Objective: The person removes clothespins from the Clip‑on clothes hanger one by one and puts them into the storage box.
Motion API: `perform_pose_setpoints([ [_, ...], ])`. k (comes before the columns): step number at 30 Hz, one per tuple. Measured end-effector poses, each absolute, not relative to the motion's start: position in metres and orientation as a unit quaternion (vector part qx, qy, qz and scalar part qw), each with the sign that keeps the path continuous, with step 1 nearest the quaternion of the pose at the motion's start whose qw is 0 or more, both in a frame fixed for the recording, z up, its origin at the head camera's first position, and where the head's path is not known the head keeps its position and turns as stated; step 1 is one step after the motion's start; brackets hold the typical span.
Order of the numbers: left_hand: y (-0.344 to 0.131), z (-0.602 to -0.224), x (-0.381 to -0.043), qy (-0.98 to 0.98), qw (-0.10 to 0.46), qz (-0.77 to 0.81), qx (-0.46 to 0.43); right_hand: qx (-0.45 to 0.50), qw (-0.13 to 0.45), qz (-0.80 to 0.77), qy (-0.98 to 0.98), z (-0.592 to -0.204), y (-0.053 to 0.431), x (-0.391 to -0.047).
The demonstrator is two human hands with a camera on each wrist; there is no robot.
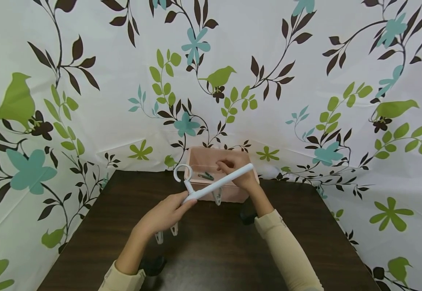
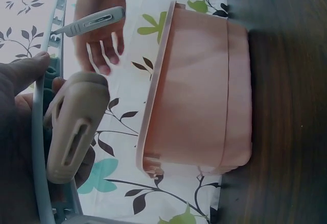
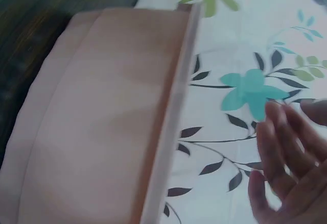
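My left hand (image 1: 167, 214) grips a pale blue hanger (image 1: 219, 184) near the base of its round hook, holding it tilted above the table. In the left wrist view, a beige clothespin (image 2: 76, 132) hangs near the fingers and a grey clothespin (image 2: 94, 22) is farther along the bar. Two more light clothespins (image 1: 159, 237) show below the left hand in the head view. Over the pink bin (image 1: 234, 195) is my right hand (image 1: 239, 169), its fingers loosely bent with nothing between them. A small green clothespin (image 1: 207, 176) lies inside the bin.
The bin stands at the back of a dark wooden table (image 1: 211, 250), close to a white cloth backdrop (image 1: 211, 125) printed with leaves, flowers and birds. The cloth also lines both sides. Dark wrist devices (image 1: 153, 265) sit under the forearms.
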State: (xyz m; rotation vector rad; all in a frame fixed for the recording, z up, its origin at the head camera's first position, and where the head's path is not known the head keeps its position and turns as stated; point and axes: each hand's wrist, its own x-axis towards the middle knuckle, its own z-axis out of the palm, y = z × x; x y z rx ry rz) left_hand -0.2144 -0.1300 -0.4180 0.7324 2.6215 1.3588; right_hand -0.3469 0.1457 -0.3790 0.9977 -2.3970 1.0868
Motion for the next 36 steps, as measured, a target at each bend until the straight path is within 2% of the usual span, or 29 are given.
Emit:
perform_pose_setpoints([
  [7,-0.129,-0.418,-0.214,0.862,0.040,0.446,0.238,0.320,0.046,0.516,-0.794,-0.384,0.145,-0.322],
  [14,-0.127,-0.419,-0.215,0.862,0.027,0.445,0.242,0.236,-0.117,0.602,-0.753,-0.403,0.153,-0.303],
  [20,-0.124,-0.420,-0.217,0.862,0.017,0.444,0.246,0.289,-0.257,0.680,-0.623,-0.421,0.158,-0.292],
  [23,-0.121,-0.421,-0.218,0.859,0.018,0.445,0.251,0.311,-0.285,0.709,-0.565,-0.427,0.162,-0.286],
  [36,-0.116,-0.419,-0.215,0.854,0.025,0.454,0.252,0.307,-0.330,0.751,-0.483,-0.440,0.175,-0.275],
])
